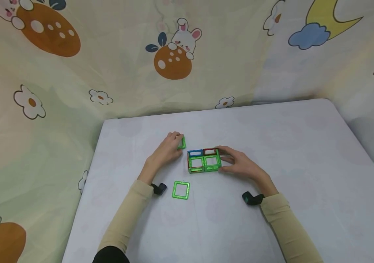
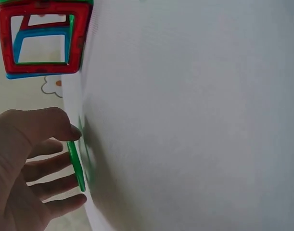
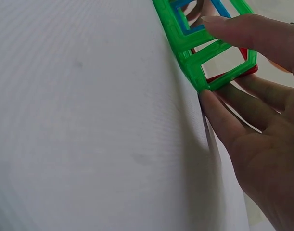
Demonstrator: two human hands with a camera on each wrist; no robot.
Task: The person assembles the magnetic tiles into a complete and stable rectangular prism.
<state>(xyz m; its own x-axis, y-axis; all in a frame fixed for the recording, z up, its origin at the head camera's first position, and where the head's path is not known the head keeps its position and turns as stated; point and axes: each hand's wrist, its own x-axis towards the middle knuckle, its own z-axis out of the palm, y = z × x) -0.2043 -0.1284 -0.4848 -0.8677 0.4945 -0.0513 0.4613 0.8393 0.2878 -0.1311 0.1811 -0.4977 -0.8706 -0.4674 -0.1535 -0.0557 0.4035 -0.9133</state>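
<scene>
My left hand pinches a green square magnetic tile between thumb and fingers. It is seen edge-on in the left wrist view, close over the tabletop. To its right stands a small box of magnetic tiles, made of green, blue and red open-centred frames, two squares wide. My right hand grips the box's right end, thumb on the near side and fingers around the far side. Nearer to me lies a loose green square tile, flat on the table.
The white table has its far edge near a hanging cloth printed with rabbits, flowers and a moon. Black wrist cameras stick out from both wrists, low over the tabletop.
</scene>
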